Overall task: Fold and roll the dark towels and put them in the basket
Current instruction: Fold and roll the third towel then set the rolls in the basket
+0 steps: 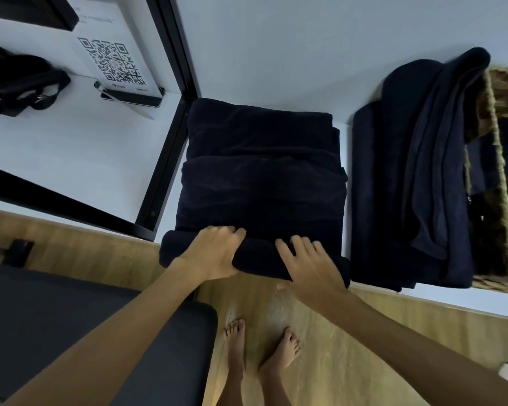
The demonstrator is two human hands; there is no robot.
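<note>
On the white tabletop [346, 133]: folded dark navy terry towel [261, 171], near edge just begun rolling.
Hands: left hand [214, 253] grips the roll; right hand [311, 265] presses it, fingers spread.
Left: second dark towel [417, 177] draped over woven straw basket [499, 177], unrolled.

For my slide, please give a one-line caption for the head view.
Both hands, left hand and right hand, roll a folded dark towel beside the wicker basket.

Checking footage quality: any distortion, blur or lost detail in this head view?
Head view: wide-angle bending of the black frame; the folded towel is nearly featureless black; left hand and right hand are slightly soft; basket cropped at the edge.
</note>
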